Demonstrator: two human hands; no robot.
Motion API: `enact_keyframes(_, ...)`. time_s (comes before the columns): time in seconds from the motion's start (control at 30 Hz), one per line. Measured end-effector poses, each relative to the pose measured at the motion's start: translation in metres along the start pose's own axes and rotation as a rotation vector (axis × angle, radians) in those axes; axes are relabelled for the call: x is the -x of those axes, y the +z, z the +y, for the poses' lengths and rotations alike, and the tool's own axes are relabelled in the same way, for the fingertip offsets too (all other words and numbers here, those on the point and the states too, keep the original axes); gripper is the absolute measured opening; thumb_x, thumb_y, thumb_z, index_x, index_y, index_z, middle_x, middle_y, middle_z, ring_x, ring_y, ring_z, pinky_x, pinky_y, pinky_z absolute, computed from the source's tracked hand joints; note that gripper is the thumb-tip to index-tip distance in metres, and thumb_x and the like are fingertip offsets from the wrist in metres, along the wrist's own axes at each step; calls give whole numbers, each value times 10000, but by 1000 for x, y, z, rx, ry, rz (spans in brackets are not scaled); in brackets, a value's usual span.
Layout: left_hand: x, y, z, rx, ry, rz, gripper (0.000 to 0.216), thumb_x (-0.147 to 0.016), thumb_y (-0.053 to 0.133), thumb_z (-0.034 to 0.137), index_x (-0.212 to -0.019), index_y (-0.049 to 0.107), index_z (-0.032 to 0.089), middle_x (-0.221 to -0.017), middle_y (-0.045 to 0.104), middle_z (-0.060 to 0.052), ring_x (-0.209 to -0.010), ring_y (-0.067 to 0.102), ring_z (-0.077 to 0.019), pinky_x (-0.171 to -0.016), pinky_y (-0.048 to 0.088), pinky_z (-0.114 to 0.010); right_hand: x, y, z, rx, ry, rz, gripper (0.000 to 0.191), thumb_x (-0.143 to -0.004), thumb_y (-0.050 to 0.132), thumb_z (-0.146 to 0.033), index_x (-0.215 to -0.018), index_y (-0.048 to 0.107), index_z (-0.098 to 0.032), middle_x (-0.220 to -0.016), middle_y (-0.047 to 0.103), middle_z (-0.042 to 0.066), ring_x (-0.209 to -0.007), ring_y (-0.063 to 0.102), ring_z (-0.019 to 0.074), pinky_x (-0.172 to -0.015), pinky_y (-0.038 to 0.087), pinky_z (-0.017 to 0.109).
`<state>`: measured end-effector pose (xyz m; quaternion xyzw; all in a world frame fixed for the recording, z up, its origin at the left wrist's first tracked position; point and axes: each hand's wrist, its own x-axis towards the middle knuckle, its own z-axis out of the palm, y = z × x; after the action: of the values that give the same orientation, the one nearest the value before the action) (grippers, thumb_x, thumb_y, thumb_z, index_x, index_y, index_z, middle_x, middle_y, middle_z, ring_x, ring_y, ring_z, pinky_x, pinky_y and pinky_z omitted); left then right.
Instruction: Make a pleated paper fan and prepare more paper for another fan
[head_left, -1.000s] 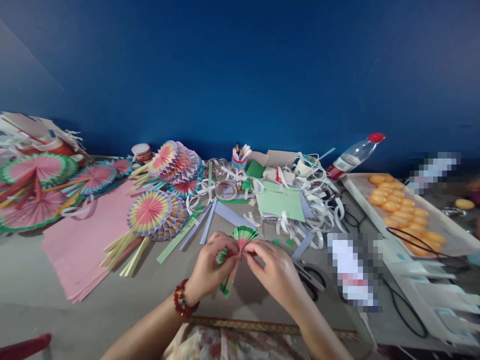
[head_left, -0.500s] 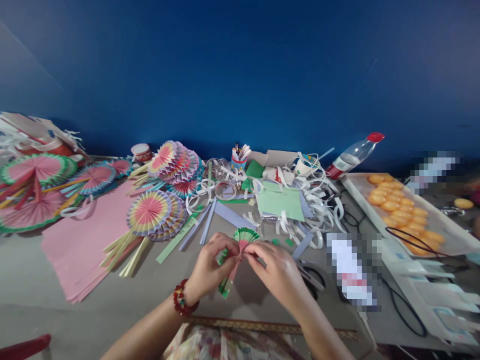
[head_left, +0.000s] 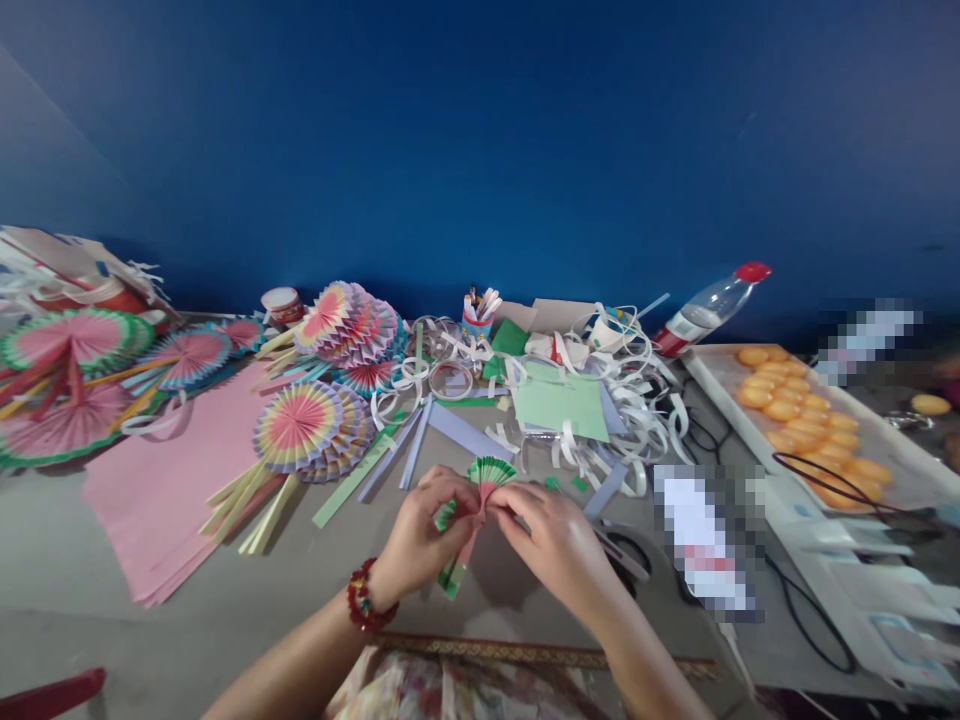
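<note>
A pleated pink and green paper fan (head_left: 491, 474) is pinched at its middle between both hands, its upper end spread out and its lower end hanging down narrow. My left hand (head_left: 433, 522) closes on its left side, thumb and forefinger together at the folded centre. From the right, my right hand (head_left: 546, 530) pinches the same centre. Fingers hide the exact grip point. Just beyond lie small green paper scraps (head_left: 553, 484) and lilac paper strips (head_left: 459, 436). Black-handled scissors (head_left: 626, 555) rest right of my right hand.
Finished paper fans (head_left: 300, 425) and pink sheets (head_left: 172, 480) lie on the left. Curled white strips (head_left: 637, 430) surround a light green sheet (head_left: 562, 402). On the right are a plastic bottle (head_left: 705, 312), a tray (head_left: 720, 385) of orange balls (head_left: 810, 425) and a black cable (head_left: 806, 640).
Almost nothing differs. Both hands keep their pinch on the paper fan, whose spread upper end shifts very slightly.
</note>
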<state>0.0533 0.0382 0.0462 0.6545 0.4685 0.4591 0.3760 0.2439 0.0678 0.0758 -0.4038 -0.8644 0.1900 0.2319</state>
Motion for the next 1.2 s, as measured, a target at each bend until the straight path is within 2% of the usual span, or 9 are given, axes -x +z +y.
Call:
enact_keyframes(0.23,-1,0,0,20,-20,-7,73,-860,629,179,-795,605,205,-822,659,-49,-879,597,-210,-809,480,-332,2,-4,-1,52,-36,0,135,-898,583,-94,-879,634,-218,-858,718,25,-766,681,186,-663,480,278)
enact_keyframes(0.5,0,0,1,4,-21,-1,109,-844,622,117,-784,608,207,-818,659,-29,-892,591,-201,-815,472,-314,5,10,-3,209,-84,82,145,-915,535,-91,-898,637,-193,-812,709,53,-745,683,209,-680,492,307)
enact_keyframes(0.7,-1,0,1,39,-50,-4,116,-842,639,108,-783,614,204,-831,669,-28,-890,602,-195,-833,468,-312,4,1,-1,86,-74,22,132,-946,536,-120,-945,637,-204,-886,721,51,-810,690,201,-707,503,294)
enact_keyframes(0.87,-1,0,1,44,-38,-7,108,-837,649,107,-793,621,202,-834,661,-29,-898,599,-196,-822,470,-306,5,1,-1,104,-61,15,129,-953,528,-128,-934,639,-192,-864,715,54,-785,685,203,-698,501,301)
enact_keyframes(1.03,0,0,1,67,-49,-21,107,-851,644,117,-785,623,199,-828,665,-27,-900,607,-193,-839,468,-303,5,3,0,94,-62,4,164,-931,522,-64,-946,634,-182,-906,713,56,-815,685,208,-714,497,303)
enact_keyframes(1.2,0,0,1,77,-63,-15,99,-842,665,128,-785,625,197,-832,666,-26,-888,607,-189,-838,464,-300,5,-2,-2,47,-48,-6,118,-947,548,-108,-946,632,-191,-905,712,42,-829,679,202,-708,490,293)
